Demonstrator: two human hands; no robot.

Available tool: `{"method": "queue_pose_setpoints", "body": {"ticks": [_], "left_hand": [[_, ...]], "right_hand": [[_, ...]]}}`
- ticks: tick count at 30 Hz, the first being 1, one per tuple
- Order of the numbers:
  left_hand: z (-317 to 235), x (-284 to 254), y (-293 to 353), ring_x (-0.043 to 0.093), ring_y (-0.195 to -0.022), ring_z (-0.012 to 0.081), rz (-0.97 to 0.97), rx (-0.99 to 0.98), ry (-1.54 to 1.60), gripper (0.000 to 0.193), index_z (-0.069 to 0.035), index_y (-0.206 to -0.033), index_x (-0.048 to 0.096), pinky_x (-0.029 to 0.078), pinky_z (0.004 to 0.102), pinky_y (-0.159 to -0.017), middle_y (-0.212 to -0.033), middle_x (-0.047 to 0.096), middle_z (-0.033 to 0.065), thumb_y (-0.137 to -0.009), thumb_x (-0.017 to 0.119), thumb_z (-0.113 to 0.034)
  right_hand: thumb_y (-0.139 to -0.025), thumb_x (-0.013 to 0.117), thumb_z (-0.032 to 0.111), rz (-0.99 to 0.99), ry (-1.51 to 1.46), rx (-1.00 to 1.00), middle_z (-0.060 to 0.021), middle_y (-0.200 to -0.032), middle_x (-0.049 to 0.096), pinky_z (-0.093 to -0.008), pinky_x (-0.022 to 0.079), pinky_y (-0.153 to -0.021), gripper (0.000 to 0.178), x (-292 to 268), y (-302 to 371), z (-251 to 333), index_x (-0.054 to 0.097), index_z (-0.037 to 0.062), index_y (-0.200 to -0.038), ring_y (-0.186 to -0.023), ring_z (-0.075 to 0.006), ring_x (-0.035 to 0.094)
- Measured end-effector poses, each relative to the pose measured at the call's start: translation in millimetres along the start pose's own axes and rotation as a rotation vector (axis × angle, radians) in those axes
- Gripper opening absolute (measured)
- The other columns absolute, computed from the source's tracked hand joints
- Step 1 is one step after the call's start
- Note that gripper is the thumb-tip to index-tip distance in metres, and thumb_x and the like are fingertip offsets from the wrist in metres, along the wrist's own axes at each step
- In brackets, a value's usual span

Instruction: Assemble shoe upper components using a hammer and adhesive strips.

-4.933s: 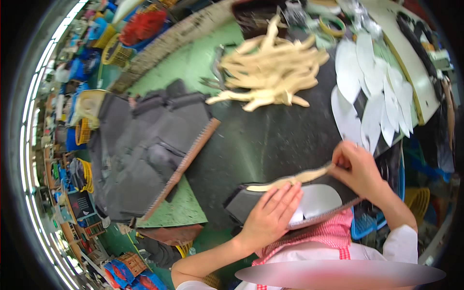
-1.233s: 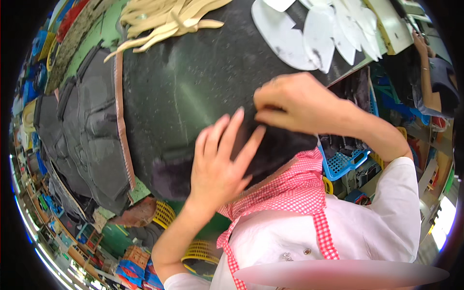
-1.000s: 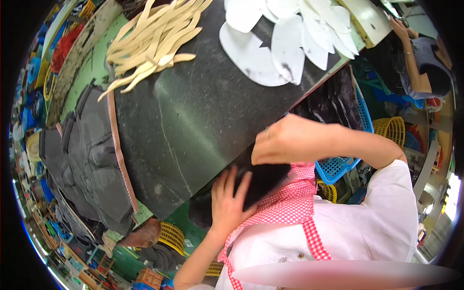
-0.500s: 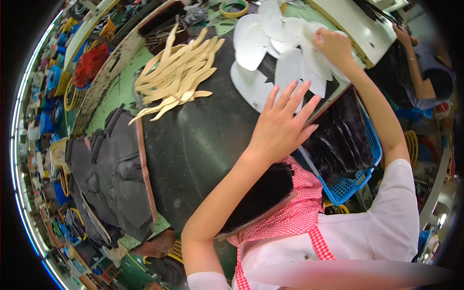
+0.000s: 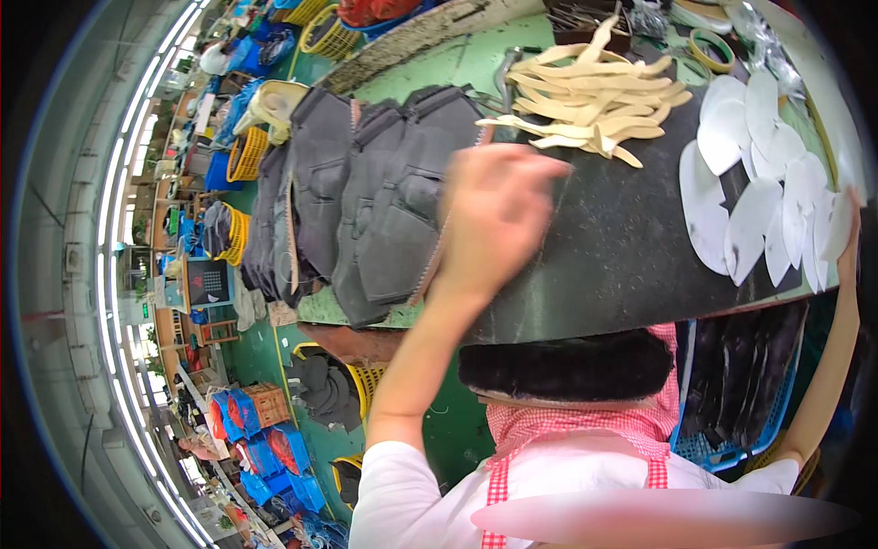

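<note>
My left hand, smeared by motion, is over the dark mat beside the edge of the stacked dark grey padded fabric pieces. Its fingers are too blurred to show whether they hold anything. Just beyond it lies a pile of cream wavy strips. My right hand is at the far right rim of the view, next to the white leaf-shaped pieces spread on the mat. Only a narrow part of that hand shows, and its fingers cannot be made out.
A black furry piece lies at the table's near edge, in front of my apron. Below the right side stands a blue basket holding black furry pieces. A tape roll and a box of tools sit at the back.
The view has turned left. My left hand has moved from beside the white pieces to the grey fabric stack. My right hand still reaches toward the white pieces.
</note>
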State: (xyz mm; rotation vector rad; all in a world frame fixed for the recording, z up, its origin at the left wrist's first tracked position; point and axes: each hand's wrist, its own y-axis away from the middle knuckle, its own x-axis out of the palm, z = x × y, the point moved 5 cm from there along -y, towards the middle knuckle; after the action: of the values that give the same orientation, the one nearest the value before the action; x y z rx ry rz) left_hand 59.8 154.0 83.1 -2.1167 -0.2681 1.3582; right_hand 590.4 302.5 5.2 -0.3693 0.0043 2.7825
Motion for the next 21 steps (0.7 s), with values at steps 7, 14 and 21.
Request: {"method": "queue_pose_setpoints", "body": {"ticks": [7, 14, 21], "left_hand": [[138.5, -56.9, 78.4, 0.053, -0.107, 0.0392, 0.213, -0.602, -0.534, 0.058, -0.011, -0.132, 0.056, 0.045, 0.0498, -0.093, -0.114, 0.058, 0.0158, -0.082, 0.078, -0.029], [139.0, -101.1, 77.0, 0.043, -0.074, 0.0063, 0.05, -0.75, 0.367, 0.003, -0.004, -0.087, 0.052, 0.038, 0.0223, -0.068, -0.076, 0.046, -0.0034, -0.086, 0.049, -0.002], [106.2, -164.6, 43.2, 0.051, -0.077, 0.0189, -0.423, -0.42, -0.073, 0.013, -0.001, -0.091, 0.053, 0.044, 0.0311, -0.073, -0.081, 0.051, 0.0101, -0.091, 0.04, -0.003]], "right_hand": [[-0.094, 0.066, 0.018, 0.477, -0.344, 0.248, -0.0074, -0.125, 0.063, -0.0307, 0.053, -0.094, 0.061, 121.0, 64.9, 16.3, 0.044, 0.0005, -0.149, -0.11, -0.0145, 0.063], [-0.094, 0.062, 0.018, 0.598, -0.378, 0.286, -0.007, -0.113, 0.066, -0.0272, 0.054, -0.083, 0.06, 143.2, 104.9, 67.6, 0.045, -0.0012, -0.148, -0.096, -0.0125, 0.065], [-0.091, 0.065, 0.021, 0.645, -0.296, 0.318, -0.0071, -0.11, 0.067, -0.026, 0.054, -0.08, 0.062, 189.8, 141.6, 98.6, 0.047, -0.0016, -0.146, -0.095, -0.0119, 0.066]]}}
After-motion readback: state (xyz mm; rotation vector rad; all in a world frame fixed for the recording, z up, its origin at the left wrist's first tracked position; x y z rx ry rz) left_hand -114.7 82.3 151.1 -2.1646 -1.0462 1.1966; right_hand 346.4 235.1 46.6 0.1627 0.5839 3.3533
